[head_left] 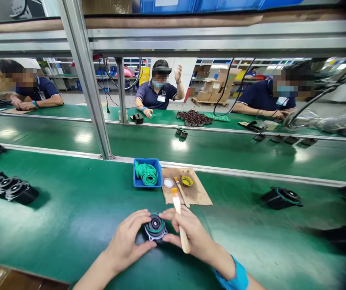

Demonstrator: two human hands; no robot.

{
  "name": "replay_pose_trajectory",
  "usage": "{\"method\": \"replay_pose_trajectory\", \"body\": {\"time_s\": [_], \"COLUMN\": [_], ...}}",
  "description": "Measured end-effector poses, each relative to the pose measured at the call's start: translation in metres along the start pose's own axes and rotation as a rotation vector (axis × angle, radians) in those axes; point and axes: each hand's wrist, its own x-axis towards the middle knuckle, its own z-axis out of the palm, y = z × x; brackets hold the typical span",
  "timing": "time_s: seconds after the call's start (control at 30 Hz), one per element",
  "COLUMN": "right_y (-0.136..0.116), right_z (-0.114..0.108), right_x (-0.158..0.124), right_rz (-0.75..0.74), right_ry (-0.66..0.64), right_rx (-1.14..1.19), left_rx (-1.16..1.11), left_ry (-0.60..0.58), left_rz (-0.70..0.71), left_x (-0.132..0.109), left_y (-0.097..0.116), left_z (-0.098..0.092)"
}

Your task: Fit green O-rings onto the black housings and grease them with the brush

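Observation:
A round dark motor part (155, 225) with a metal flange and a green ring around its top sits on the green table, between my hands. My left hand (127, 241) grips its left side, fingers at the top edge and thumb at the flange. On the right side, my right hand (189, 229) touches the part with fingertips and thumb, and also holds a wooden-handled brush (177, 205), bristles pointing away. Beyond are a blue bin (147, 186) of green rings (146, 173) and a stained cardboard sheet (201, 193) with a second brush (182, 192), a yellow ring-shaped lid (186, 181) and a white disc (168, 183).
Several black motor housings (18, 191) stand at the left; another housing (282, 198) with a green ring is at the right. A metal post (84, 76) rises beyond the table (70, 225). Across the conveyor (145, 141), people (157, 94) sit working.

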Motion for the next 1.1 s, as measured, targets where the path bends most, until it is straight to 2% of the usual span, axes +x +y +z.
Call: {"method": "replay_pose_trajectory", "body": {"time_s": [0.23, 0.47, 0.73, 0.83, 0.9, 1.03, 1.1], "right_y": [-0.004, -0.003, -0.01, -0.013, -0.015, -0.022, -0.025], "right_z": [0.002, 0.0, 0.007, 0.011, 0.01, -0.002, -0.009], "right_x": [-0.001, -0.005, -0.02, -0.021, -0.021, -0.017, -0.016], "right_rz": [-0.231, -0.387, -0.464, -0.408, -0.282, 0.133, 0.273], "right_ry": [0.019, 0.046, 0.012, 0.032, 0.104, 0.304, 0.372], "right_rx": [-0.229, -0.277, -0.241, -0.193, -0.052, 0.388, 0.551], "left_rx": [0.008, 0.2, 0.252, 0.225, 0.157, -0.063, -0.175], "left_ry": [0.044, 0.063, 0.133, 0.175, 0.189, 0.213, 0.211], "left_rz": [0.015, 0.152, 0.173, 0.157, 0.114, -0.168, -0.312], "left_x": [-0.005, -0.013, -0.017, -0.02, -0.021, -0.02, -0.017], "left_y": [-0.004, -0.005, 0.009, 0.009, 0.008, 0.009, 0.009], "left_z": [0.003, 0.01, 0.022, 0.027, 0.03, 0.032, 0.033]}}
